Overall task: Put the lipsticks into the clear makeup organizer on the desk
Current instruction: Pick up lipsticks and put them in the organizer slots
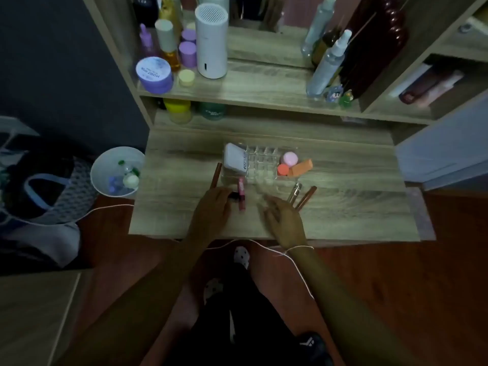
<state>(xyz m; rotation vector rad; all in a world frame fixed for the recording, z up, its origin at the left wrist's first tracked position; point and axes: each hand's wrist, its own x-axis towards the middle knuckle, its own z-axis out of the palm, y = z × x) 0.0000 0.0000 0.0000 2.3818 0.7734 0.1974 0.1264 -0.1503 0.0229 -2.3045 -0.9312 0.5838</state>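
The clear makeup organizer [261,165] sits mid-desk with a white compact [235,160] in its left part and pink and orange sponges [293,163] on its right. A pink lipstick [241,193] lies just in front of it. My left hand [211,210] rests beside that lipstick, fingertips on a small black item [233,196]; whether it grips it is unclear. My right hand [284,219] is blurred, fingers spread, holding nothing. A brown lipstick tube [215,175] lies left of the organizer. A clear tube [294,192] and a brown tube [306,197] lie right of my right hand.
A wooden desk [343,207] with a shelf above holds jars, spray bottles and a white cylinder [211,39]. A white bowl [117,171] of small items stands off the desk's left edge. A thin cord runs along the front edge.
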